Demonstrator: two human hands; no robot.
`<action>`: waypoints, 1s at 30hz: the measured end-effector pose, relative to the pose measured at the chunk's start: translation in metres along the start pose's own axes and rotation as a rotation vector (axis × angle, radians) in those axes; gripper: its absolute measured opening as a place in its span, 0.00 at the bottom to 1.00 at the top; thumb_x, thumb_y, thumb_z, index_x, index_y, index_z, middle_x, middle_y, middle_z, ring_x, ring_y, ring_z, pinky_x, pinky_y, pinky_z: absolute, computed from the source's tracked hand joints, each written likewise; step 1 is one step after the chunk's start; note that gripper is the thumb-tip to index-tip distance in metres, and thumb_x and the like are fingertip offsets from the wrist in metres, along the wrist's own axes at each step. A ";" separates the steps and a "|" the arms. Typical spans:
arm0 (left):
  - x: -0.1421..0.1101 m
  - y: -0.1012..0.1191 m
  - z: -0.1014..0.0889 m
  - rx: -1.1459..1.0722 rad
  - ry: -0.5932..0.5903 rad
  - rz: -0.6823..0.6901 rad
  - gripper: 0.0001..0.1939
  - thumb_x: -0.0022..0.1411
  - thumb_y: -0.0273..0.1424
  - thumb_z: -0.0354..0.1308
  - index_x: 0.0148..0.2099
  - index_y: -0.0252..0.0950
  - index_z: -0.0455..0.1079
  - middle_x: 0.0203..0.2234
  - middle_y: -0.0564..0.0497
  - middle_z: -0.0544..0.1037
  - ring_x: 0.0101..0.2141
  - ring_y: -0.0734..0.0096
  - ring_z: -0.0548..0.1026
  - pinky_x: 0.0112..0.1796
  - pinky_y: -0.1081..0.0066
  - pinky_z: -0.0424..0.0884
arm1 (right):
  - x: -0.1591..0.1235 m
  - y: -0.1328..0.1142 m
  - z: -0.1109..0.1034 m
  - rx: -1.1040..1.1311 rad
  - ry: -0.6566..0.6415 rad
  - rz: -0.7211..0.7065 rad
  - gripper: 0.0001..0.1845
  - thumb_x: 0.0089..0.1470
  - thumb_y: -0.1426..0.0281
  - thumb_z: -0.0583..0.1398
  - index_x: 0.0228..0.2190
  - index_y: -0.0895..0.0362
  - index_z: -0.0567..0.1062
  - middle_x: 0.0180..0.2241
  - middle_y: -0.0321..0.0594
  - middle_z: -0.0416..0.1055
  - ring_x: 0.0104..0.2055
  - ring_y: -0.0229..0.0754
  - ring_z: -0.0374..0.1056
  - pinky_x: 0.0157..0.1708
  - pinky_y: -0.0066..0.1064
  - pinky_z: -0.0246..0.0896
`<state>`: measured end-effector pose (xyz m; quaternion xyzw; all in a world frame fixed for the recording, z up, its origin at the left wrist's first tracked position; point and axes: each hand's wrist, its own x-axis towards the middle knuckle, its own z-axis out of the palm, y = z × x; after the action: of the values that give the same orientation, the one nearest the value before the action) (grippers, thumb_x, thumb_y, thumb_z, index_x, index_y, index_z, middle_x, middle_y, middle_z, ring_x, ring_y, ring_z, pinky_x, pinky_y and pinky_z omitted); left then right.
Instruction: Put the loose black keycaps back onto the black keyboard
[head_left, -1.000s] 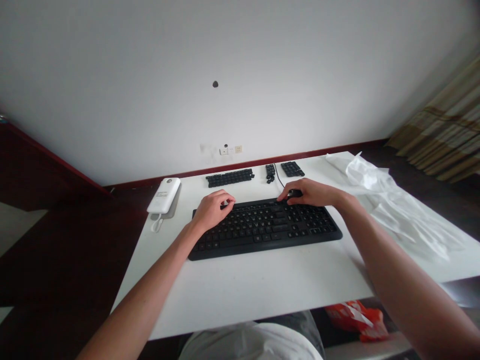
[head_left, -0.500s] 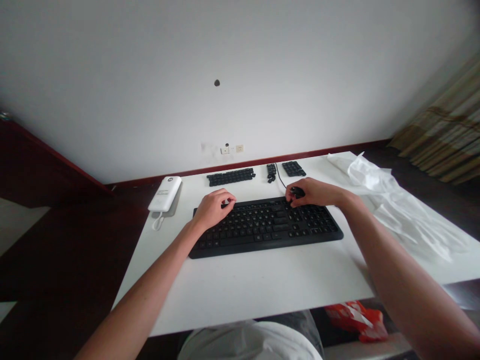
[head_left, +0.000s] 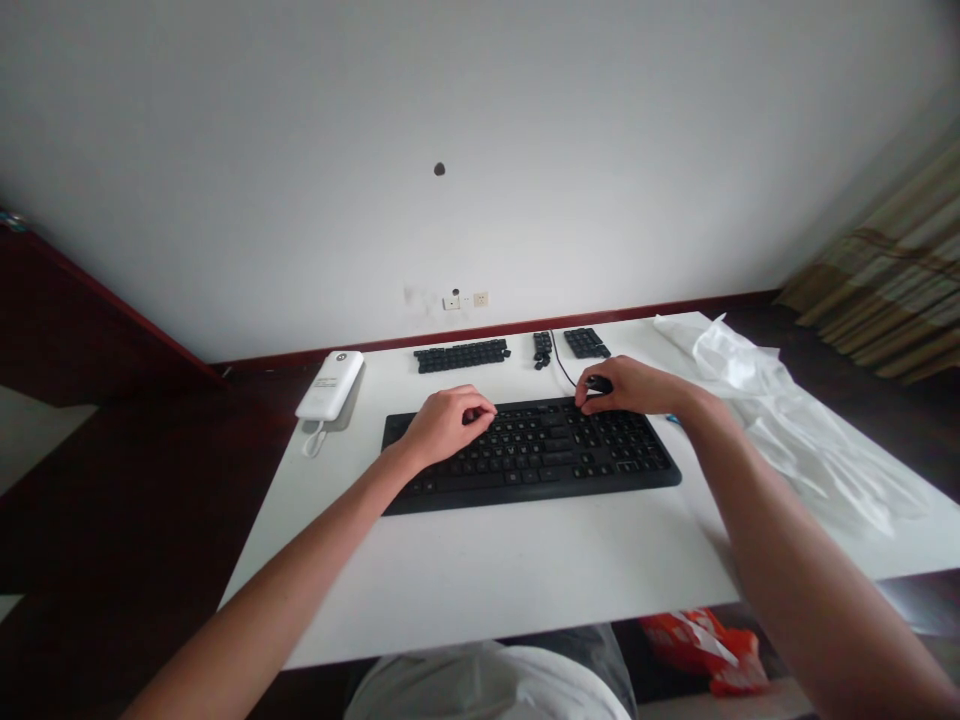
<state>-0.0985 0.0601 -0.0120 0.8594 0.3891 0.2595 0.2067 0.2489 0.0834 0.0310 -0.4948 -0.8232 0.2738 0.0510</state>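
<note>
resting on the white bench (head_left: 525,570), the black keyboard (head_left: 529,452) lies under both hands. left hand (head_left: 448,425): fingers curled loosely on the upper key rows. right hand (head_left: 634,386): fingers pinched on a small dark keycap (head_left: 598,384) at the keyboard's far edge. loose keycap rows (head_left: 461,354) lie beyond.

Bare forearms, no sleeves; pale grey garment (head_left: 487,685) at the lap.

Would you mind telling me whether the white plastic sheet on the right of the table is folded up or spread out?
Spread out, loosely: the crumpled white plastic sheet lies rumpled along the white table's right side.
</note>
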 end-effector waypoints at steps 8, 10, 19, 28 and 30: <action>0.037 0.033 0.035 0.056 -0.056 -0.064 0.10 0.67 0.36 0.61 0.45 0.41 0.82 0.40 0.50 0.83 0.35 0.70 0.78 0.41 0.68 0.74 | -0.002 -0.002 0.000 -0.009 0.012 -0.044 0.12 0.54 0.63 0.65 0.39 0.49 0.85 0.38 0.34 0.84 0.40 0.48 0.77 0.43 0.36 0.65; 0.042 0.034 0.042 0.066 -0.042 -0.081 0.10 0.67 0.36 0.62 0.46 0.41 0.82 0.41 0.50 0.83 0.37 0.68 0.78 0.42 0.68 0.74 | 0.000 -0.003 0.002 0.008 0.041 -0.068 0.11 0.54 0.63 0.66 0.40 0.48 0.84 0.39 0.34 0.84 0.42 0.48 0.77 0.45 0.36 0.65; 0.043 0.036 0.051 0.071 -0.016 -0.106 0.10 0.67 0.37 0.62 0.47 0.44 0.82 0.43 0.50 0.81 0.40 0.66 0.80 0.43 0.68 0.74 | 0.013 -0.016 0.021 0.023 0.148 -0.072 0.11 0.56 0.61 0.65 0.39 0.50 0.84 0.37 0.36 0.83 0.40 0.48 0.76 0.43 0.38 0.66; 0.045 0.040 0.053 0.172 -0.030 0.004 0.11 0.71 0.33 0.56 0.42 0.39 0.80 0.37 0.49 0.82 0.38 0.67 0.79 0.38 0.69 0.71 | 0.013 -0.022 0.022 0.006 0.125 -0.076 0.11 0.57 0.62 0.63 0.39 0.50 0.84 0.40 0.36 0.85 0.44 0.50 0.79 0.49 0.38 0.69; 0.045 0.039 0.051 0.161 -0.015 -0.001 0.11 0.70 0.32 0.56 0.40 0.39 0.79 0.36 0.49 0.82 0.36 0.68 0.78 0.37 0.70 0.71 | 0.013 -0.022 0.022 0.002 0.123 -0.079 0.11 0.57 0.62 0.63 0.39 0.50 0.84 0.40 0.36 0.85 0.44 0.50 0.79 0.49 0.38 0.69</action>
<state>-0.0207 0.0631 -0.0175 0.8750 0.4075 0.2207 0.1399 0.2170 0.0778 0.0208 -0.4777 -0.8372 0.2413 0.1127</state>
